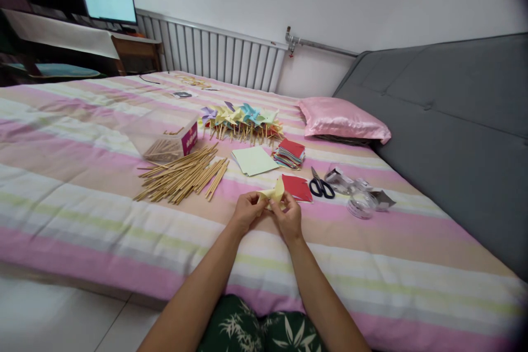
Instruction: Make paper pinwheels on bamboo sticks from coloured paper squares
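Toward the left side of the striped bed (82, 187), a clear plastic box (167, 140) with a magenta label holds thin wooden sticks, and a loose spread of more sticks (183, 176) lies just in front of it. Farther back, about mid-bed, finished paper pinwheels (243, 121) lie in a row on their sticks. Nearer, a pale green sheet (253, 160) lies flat beside a stack of coloured paper squares (289, 154).

Near the front edge, at the middle of the bed, both hands meet over a pale yellow paper piece (273, 193). The left hand (246, 212) pinches its left side with the fingers curled in, and the right hand (289, 219) grips its lower right side, so the piece is lifted just clear of the cover, partly curled. It looks very light, thin and floppy, easy to crease or tear; it is best taken by the edges or the folded corners with fingertips and little pressure.

Touching or just behind the right hand lies a red paper square (297, 188), then black-handled scissors (322, 186), then rolls of clear tape (358, 201) with torn wrappers. A pink pillow (342, 118) sits at the bed's far right edge against a grey sofa (454, 115).
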Motion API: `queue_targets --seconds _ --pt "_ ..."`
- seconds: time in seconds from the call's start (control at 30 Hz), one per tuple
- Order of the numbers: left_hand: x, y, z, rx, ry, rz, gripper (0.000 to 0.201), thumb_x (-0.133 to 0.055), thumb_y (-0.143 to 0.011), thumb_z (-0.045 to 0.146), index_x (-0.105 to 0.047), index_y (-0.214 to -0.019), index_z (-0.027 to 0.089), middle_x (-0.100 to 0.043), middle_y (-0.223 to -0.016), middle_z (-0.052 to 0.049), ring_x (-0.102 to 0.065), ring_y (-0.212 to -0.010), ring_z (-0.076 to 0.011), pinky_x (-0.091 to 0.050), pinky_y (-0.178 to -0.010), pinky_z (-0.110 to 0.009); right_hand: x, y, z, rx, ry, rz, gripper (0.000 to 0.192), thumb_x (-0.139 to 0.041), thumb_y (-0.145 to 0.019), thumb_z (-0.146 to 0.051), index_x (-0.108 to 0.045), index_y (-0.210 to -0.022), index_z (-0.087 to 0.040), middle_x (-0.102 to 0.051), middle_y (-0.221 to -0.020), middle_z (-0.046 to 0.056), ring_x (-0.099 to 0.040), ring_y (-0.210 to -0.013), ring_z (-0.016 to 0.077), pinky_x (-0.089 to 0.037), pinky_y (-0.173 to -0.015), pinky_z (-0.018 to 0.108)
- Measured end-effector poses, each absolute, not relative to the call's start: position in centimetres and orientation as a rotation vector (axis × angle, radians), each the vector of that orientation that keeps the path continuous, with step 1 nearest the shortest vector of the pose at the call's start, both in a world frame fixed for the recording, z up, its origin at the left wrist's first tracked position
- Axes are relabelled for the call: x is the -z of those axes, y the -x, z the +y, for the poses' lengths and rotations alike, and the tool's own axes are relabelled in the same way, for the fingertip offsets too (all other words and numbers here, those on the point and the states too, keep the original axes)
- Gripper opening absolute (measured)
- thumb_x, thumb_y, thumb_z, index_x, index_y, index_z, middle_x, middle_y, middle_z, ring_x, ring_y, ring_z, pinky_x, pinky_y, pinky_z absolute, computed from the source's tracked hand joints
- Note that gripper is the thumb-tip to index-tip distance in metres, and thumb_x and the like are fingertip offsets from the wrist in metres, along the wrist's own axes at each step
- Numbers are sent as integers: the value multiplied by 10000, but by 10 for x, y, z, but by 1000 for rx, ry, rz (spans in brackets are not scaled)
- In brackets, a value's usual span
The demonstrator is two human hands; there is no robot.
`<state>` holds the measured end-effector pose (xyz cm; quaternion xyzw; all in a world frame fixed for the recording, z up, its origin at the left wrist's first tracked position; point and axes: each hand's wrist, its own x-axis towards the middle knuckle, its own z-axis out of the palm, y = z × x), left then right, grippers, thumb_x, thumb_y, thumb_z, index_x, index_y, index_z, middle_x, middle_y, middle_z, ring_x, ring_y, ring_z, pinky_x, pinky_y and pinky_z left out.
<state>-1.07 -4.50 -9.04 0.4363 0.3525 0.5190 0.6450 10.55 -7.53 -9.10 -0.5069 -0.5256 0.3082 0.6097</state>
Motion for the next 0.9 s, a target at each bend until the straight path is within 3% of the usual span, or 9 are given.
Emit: queue_targets --seconds 0.1,0.57,0.9 --pt "91 11 -45 -1183 -991 822 303 -784 -523 355 -646 -611 100 -579 -548 -5 -478 -474 -77 -412 -481 -211 90 -107 -75 -668 1241 -1264 235 -602 -746 -352 -658 -854 -151 -679 -785 50 -598 -712 185 -471 -668 288" --pt "84 11 -47 -1200 -998 898 208 -773 -507 251 -658 -569 89 -594 -541 -12 -474 -468 -74 -347 -429 -185 97 -107 -71 -814 1155 -1154 287 -652 -707 -368 -696 -881 -145 -710 -801 48 -630 -734 199 -490 -698 307" --pt "90 11 -45 -1220 -996 926 325 -800 -489 354 -632 -573 89 -559 -505 5 -450 -439 -68 -338 -427 -195 98 -107 -70 -856 1128 -1138 289 -644 -706 -377 -698 -870 -144 -713 -812 56 -638 -743 207 -494 -706 319"
